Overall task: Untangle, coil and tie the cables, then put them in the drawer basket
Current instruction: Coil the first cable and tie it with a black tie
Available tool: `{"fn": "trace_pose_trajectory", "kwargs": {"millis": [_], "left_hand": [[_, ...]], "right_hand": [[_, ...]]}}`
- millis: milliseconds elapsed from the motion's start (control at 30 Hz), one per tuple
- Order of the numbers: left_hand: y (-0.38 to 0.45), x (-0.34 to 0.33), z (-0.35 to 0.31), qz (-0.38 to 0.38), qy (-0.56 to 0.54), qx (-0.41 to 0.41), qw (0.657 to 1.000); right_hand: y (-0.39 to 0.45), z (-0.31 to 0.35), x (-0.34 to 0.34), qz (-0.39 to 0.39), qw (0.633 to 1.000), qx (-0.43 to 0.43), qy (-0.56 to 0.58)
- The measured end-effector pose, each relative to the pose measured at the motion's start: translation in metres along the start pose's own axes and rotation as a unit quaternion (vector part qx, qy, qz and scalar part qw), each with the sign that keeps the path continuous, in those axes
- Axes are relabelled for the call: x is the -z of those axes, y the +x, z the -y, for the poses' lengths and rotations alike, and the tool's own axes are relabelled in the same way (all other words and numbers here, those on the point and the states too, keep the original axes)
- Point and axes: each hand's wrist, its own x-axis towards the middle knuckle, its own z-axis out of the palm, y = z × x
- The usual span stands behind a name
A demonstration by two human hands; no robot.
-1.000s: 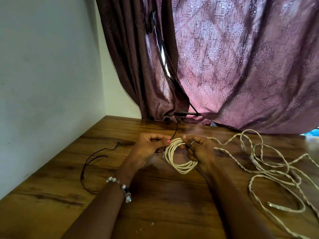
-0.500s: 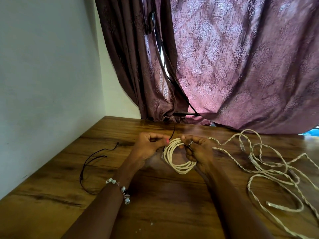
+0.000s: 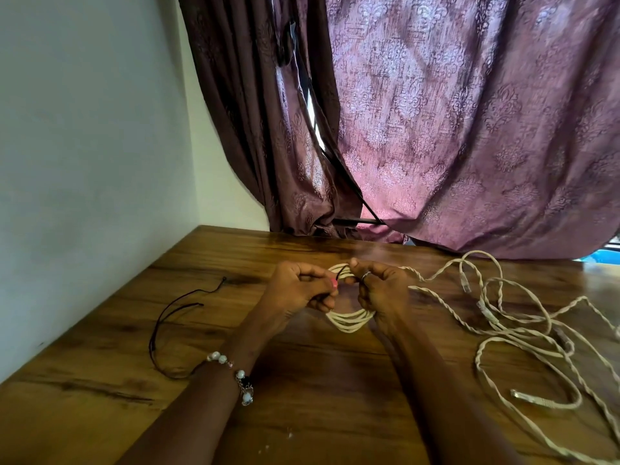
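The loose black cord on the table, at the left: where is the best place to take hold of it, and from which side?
Probably at the free ends of the loose black cord, near the wall side. There it lies apart from the left hand and the cream coil. Come from above with a fingertip pinch, since the cord is thin and lies flat on the table.

Both hands work mid-table: left hand [image 3: 295, 290] and right hand [image 3: 382, 293] close together on the coiled white cable [image 3: 349, 322], leaving only a narrow gap between them. To the right, loose twisted cream cables [image 3: 503, 333] sprawl over the wooden table [image 3: 318, 414] out to its edge, blocking a flat sweep there; to the left lies a thin black cord [image 3: 161, 330], with bare wood between it and the left forearm. Wall [image 3: 84, 162] closes the left side, the curtain [image 3: 469, 129] hangs onto the far edge, and the near strip between the forearms is open wood.
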Motion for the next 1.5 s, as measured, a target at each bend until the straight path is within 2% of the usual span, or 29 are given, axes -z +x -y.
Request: {"fn": "trace_pose_trajectory", "kwargs": {"millis": [167, 333, 433, 700, 867, 1167, 1300, 1500], "left_hand": [[-0.002, -0.010, 0.005, -0.013, 0.055, 0.010, 0.998], [-0.003, -0.008, 0.000, 0.026, 0.141, 0.022, 0.989], [-0.004, -0.008, 0.001, 0.022, 0.168, 0.037, 0.985], [-0.001, -0.014, 0.015, -0.077, 0.153, 0.054, 0.984], [-0.003, -0.020, 0.016, -0.103, 0.121, 0.072, 0.985], [-0.003, -0.027, 0.019, -0.176, 0.000, 0.048, 0.983], [-0.006, -0.033, 0.020, -0.200, -0.028, 0.030, 0.979], [-0.004, -0.035, 0.024, -0.219, 0.012, -0.026, 0.975]], "right_hand": [[-0.004, 0.000, -0.005, -0.027, 1.000, 0.014, 0.004], [-0.002, 0.000, -0.002, -0.067, 0.997, 0.019, 0.024], [-0.004, 0.002, -0.002, -0.073, 0.997, 0.022, 0.020], [-0.010, 0.006, -0.007, -0.064, 0.985, 0.147, -0.059], [-0.010, 0.005, -0.010, -0.064, 0.973, 0.202, -0.090], [-0.022, 0.009, -0.018, 0.025, 0.988, 0.140, -0.057], [-0.027, 0.012, -0.024, 0.039, 0.993, 0.111, -0.030], [-0.019, 0.012, -0.023, 0.018, 1.000, 0.003, 0.021]]}}
